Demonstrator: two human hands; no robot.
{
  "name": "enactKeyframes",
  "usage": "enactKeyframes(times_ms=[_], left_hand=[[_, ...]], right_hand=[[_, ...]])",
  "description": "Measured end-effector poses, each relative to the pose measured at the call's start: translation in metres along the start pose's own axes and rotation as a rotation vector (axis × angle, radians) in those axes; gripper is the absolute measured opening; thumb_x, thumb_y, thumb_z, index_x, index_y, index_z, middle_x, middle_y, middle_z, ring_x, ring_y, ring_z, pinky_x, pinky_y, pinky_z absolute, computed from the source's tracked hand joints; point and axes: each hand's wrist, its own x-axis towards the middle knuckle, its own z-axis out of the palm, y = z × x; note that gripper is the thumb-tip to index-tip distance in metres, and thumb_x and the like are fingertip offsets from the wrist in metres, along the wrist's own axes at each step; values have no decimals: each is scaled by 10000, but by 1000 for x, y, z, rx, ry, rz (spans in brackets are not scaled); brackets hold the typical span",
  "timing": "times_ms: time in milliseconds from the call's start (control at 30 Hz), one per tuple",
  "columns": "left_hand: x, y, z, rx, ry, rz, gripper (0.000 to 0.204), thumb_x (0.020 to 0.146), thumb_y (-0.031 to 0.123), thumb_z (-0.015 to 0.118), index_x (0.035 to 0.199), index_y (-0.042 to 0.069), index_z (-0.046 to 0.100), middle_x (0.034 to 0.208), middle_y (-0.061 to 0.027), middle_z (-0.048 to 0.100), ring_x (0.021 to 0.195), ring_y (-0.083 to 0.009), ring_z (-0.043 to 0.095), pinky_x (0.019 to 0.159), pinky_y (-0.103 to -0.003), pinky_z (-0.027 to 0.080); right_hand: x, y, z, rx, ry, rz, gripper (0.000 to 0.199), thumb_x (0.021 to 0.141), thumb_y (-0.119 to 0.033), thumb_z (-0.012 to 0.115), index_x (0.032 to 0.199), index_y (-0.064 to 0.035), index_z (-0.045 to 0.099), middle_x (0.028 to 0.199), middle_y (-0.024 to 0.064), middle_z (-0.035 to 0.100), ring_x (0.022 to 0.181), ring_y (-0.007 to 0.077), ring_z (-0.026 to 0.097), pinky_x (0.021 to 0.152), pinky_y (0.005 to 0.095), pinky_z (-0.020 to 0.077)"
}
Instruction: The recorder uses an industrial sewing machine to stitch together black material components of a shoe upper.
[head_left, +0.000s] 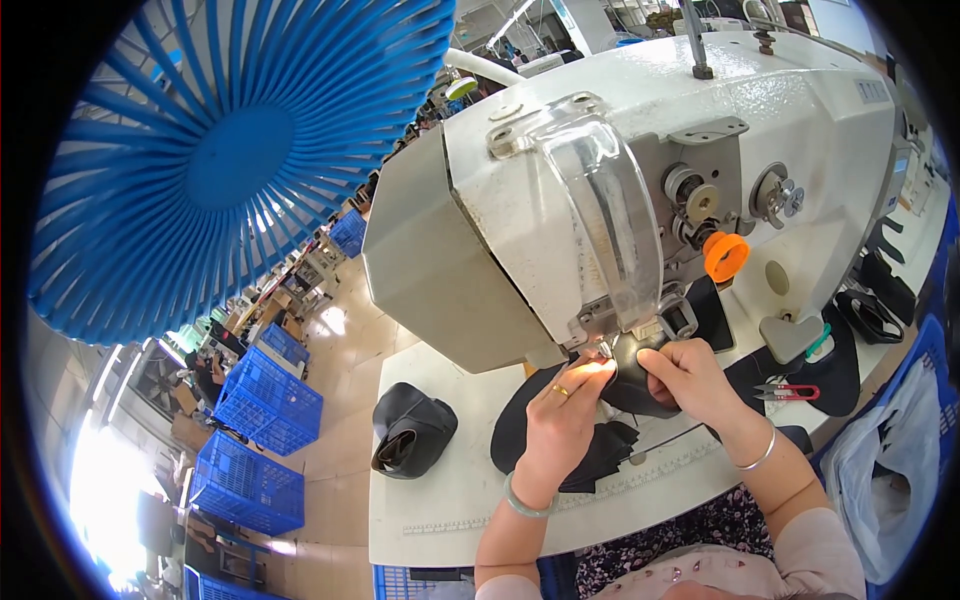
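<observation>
Head view: inside the tabletop's (415, 498) front edge, the right hand (694, 380) pinched leather (627, 388), seemingly steadying it, the left hand (560, 420) unclear in grip.

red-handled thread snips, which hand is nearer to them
Right. The right hand is to the left of the red-handled thread snips; the left hand is farther left, beyond the right hand.

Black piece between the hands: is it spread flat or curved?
Curved: the black piece shows a rounded outline and shiny surface between the left hand and right hand. Its underside is hidden.
</observation>
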Motion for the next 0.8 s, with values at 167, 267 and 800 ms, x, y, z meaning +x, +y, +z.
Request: enactKeyframes(times_ms=[167,267,800], left_hand=[[-2,-5,0,-61,36,29,275,728,-118,616,968,-1,684,921,-121,671,869,-250,673,702,-281,530],[-6,-7,-1,-143,3,-6,285,704,-143,615,955,-19,662,939,-119,648,976,-297,643,782,-332,542],[-3,-12,0,-19,-18,94,406,608,-166,536,973,-35,654,956,-128,626,1020,-319,616,870,-368,523]], right_hand=[[0,9,0,-258,124,-163,359,873,-241,634,654,18,516,516,16,525,480,50,465,462,233,388],[-7,13,2,-137,139,-175,284,833,-200,680,760,2,493,512,20,527,473,43,457,467,229,367],[7,-1,-3,-120,72,-92,290,847,-161,659,857,-29,400,569,-13,462,505,20,395,466,203,330]])
